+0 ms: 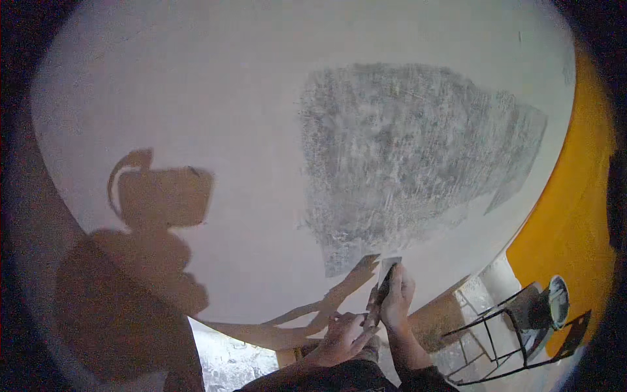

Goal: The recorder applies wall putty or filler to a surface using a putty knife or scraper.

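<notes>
My right hand is closed around a putty knife, a scraper with a pale flat blade and a dark body. The blade points up toward the light wall, just below a rough grey patch; whether it touches cannot be told. Lower and to the left, my left hand is closed at the knife's lower end, its fingers against the handle. Part of the handle is hidden between the two hands.
At the lower right stands a dark metal frame, like a step stool, with a white-rimmed bucket on it. An orange wall borders the light one. A bright, white-smeared sheet lies lower left. My shadow falls across the left side.
</notes>
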Tool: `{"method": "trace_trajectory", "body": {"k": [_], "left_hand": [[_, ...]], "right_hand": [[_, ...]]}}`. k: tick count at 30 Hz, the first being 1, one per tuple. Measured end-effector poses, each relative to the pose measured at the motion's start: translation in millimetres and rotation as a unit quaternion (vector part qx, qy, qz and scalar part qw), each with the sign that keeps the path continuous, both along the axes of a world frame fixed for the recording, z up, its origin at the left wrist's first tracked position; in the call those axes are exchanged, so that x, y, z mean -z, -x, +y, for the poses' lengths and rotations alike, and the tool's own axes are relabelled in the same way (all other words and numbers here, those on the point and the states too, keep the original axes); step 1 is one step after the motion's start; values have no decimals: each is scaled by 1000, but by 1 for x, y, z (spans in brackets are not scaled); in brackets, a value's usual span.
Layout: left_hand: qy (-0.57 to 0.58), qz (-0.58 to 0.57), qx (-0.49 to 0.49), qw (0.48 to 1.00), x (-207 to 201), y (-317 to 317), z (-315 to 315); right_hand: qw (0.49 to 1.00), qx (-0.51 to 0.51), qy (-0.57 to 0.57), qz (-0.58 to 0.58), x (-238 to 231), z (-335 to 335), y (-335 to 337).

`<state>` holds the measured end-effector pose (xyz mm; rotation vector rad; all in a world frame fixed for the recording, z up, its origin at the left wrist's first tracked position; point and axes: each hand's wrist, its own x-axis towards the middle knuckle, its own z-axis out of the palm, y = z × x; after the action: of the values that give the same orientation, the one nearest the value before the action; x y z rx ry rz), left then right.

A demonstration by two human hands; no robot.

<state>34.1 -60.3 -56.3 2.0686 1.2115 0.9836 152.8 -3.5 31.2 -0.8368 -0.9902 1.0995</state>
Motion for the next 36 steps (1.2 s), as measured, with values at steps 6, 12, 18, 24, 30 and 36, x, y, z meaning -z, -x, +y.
{"method": "trace_trajectory", "body": {"k": [6,12,18,24,30,36], "left_hand": [[-58,27,9,998,16,3,6],[-42,10,34,999,10,14,11],[8,-218,-44,975,-9,22,23],[-39,-167,-137,976,-43,5,25],[-73,-220,-209,950,-50,-28,37],[73,-321,-240,913,-29,-44,40]], "right_hand": [[968,-124,-16,-219,38,-33,-24],[965,-56,-37,-255,70,-34,-17],[962,-99,25,-253,86,-31,-25],[964,-249,23,-92,99,-23,-23],[952,-259,62,-153,100,-18,-36],[938,-194,-26,-285,97,-15,-48]]}}
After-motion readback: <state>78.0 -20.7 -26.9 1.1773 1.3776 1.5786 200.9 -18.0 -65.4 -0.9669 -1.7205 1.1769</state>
